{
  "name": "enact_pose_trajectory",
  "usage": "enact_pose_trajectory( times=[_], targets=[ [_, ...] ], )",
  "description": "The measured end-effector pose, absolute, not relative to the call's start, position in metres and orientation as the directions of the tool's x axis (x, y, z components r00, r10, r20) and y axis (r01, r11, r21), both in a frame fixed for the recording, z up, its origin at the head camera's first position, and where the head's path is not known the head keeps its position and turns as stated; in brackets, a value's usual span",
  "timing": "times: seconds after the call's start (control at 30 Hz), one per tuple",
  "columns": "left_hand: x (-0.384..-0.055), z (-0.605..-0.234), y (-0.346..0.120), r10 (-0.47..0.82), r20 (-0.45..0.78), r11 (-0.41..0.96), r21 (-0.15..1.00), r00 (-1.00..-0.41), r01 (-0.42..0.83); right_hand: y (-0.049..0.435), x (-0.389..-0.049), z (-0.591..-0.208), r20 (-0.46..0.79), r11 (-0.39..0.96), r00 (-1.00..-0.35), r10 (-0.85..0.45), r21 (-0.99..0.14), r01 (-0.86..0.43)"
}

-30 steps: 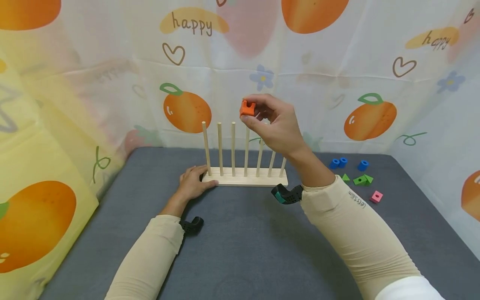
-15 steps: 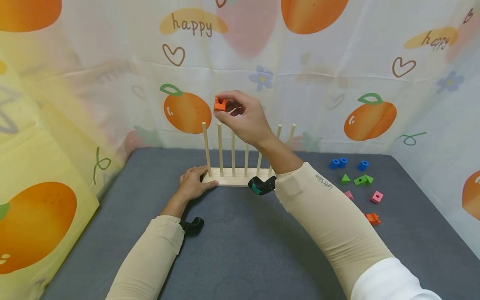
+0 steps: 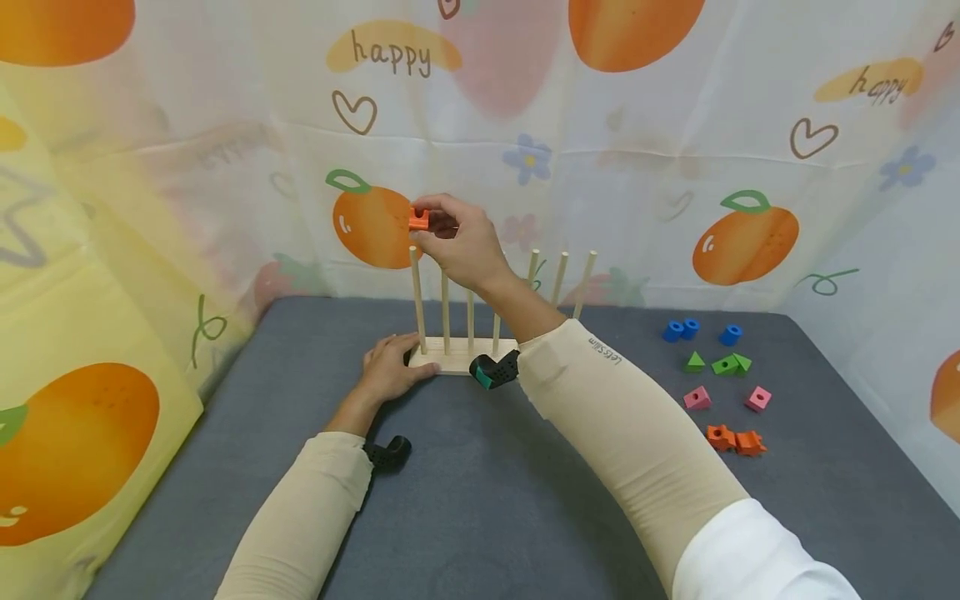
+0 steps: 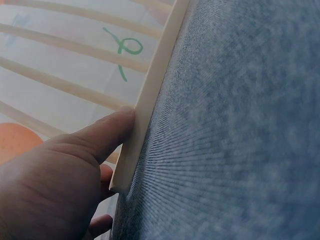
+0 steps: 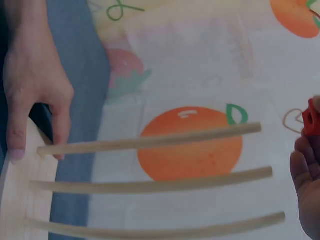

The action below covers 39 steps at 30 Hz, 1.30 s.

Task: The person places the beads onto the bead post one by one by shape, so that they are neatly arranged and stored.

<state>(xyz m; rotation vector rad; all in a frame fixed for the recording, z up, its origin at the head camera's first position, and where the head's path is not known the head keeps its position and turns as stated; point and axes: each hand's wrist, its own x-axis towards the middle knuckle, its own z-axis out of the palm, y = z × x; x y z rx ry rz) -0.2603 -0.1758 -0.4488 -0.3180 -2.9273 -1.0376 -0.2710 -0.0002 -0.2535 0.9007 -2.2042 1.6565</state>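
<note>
My right hand [image 3: 467, 248] pinches a small orange notched block [image 3: 418, 220] between thumb and fingers. In the head view the block is just above the top of the leftmost peg [image 3: 417, 300], apart from it or nearly so. The pegs rise upright from a pale wooden peg rack [image 3: 452, 361], partly hidden by my right forearm. At the rack's left end my left hand [image 3: 387, 368] grips the base; in the left wrist view the thumb [image 4: 112, 131] lies along its edge with fingers behind. The red-orange block [image 5: 311, 119] shows at the right wrist view's edge.
To the right on the grey table [image 3: 465, 500] lie several small blocks: blue cylinders [image 3: 731, 335], green triangular pieces [image 3: 726, 365], pink blocks [image 3: 697, 398] and two orange notched blocks [image 3: 721, 437]. A printed cloth [image 3: 637, 167] hangs behind the table.
My right hand has carried the orange block leftward across the pegs and slightly down to the leftmost one. My left hand has stayed on the rack's end.
</note>
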Motion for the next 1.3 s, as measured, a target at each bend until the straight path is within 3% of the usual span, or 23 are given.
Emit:
enact_pose_trajectory(
  times=[0.23,0.47,0.97,1.3],
  targets=[
    [-0.259,-0.451,-0.176,0.188,0.091,0.751,0.628,-0.978,0.203,-0.014,-0.272,-0.262,0.484,0.334,-0.823,-0.297,-0.754,-0.565],
    [-0.256,-0.450,-0.173,0.195,0.121,0.750,0.621,-0.973,0.227,-0.017,-0.272,-0.273,0.411,0.379,-0.873,-0.264,-0.788,-0.485],
    [-0.261,-0.452,-0.173,0.184,0.090,0.759,0.620,-0.979,0.200,-0.020,-0.276,-0.302,0.357,0.175,-0.896,-0.266,-0.896,-0.409],
    [-0.262,-0.450,-0.176,0.181,0.083,0.762,0.619,-0.980,0.193,-0.027,-0.275,-0.314,0.359,0.017,-0.917,-0.172,-0.930,-0.367]
  ],
)
